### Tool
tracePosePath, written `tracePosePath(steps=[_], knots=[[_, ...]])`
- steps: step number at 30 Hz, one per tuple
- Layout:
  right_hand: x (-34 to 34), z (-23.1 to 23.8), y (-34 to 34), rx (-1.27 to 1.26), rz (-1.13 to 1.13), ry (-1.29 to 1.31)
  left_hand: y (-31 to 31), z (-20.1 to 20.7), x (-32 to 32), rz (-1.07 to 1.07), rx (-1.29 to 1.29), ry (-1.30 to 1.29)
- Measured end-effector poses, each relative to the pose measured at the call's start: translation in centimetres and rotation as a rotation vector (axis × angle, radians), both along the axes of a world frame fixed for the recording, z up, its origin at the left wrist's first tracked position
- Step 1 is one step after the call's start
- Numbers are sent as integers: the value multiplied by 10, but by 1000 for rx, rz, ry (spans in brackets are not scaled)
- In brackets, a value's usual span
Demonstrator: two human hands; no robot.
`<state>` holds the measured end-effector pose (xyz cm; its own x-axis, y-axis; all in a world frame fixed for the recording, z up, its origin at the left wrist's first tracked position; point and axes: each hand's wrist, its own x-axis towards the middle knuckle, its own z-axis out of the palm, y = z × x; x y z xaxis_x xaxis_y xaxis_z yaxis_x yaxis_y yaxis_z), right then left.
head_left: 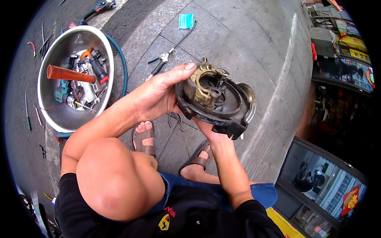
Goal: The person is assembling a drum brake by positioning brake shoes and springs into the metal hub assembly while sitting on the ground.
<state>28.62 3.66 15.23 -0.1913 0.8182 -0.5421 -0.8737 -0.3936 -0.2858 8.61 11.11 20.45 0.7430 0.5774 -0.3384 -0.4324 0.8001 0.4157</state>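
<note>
Black mechanical housing (226, 105) tilts above the pavement (254, 51); left hand (159, 92) pinches its left edge, thumb uppermost; right hand (213, 130) supports its underside, finger spread unclear.

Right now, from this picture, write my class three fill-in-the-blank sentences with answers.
The left hand and right hand support the dark mechanical part; the metal basin is on the person's ____.
In the picture, the hose curves past the basin's ____ side.
The person's feet wear brown, strapped, open-toed ____.

Missing words: left; right; sandals.
</note>
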Motion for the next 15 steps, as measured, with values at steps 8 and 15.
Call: tracePosePath(steps=[8, 15], knots=[[-6, 0, -4, -20, -26, 2, -13, -6, 4, 19, 27, -15], [-2, -28, -11, -8, -21, -69, -12, 1, 12, 59, 26, 46]])
